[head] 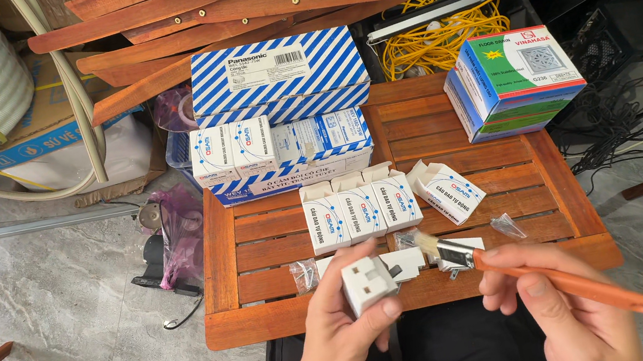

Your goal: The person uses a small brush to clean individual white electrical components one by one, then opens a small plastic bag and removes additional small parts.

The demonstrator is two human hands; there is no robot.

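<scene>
Looking down from the head view, a small white electrical breaker (368, 284) is seen clamped between the thumb and fingers of the left hand (345, 333), held just above the near edge of the slatted wooden desk (264, 251). An orange-handled paintbrush (529, 276) is gripped in the closed right hand (566, 314), its bristles pointed toward the breaker and just beside it. Three small white boxes (361, 209) with blue print are stood upright in a row at the middle of the desk, flaps open, and a fourth open box (450, 192) is laid tilted just to their right. Small clear plastic bags (507, 225) are scattered near the near edge. A blue-striped carton (278, 79) is stacked at the far left corner, and a green and blue box (513, 79) sits at the far right corner.
</scene>
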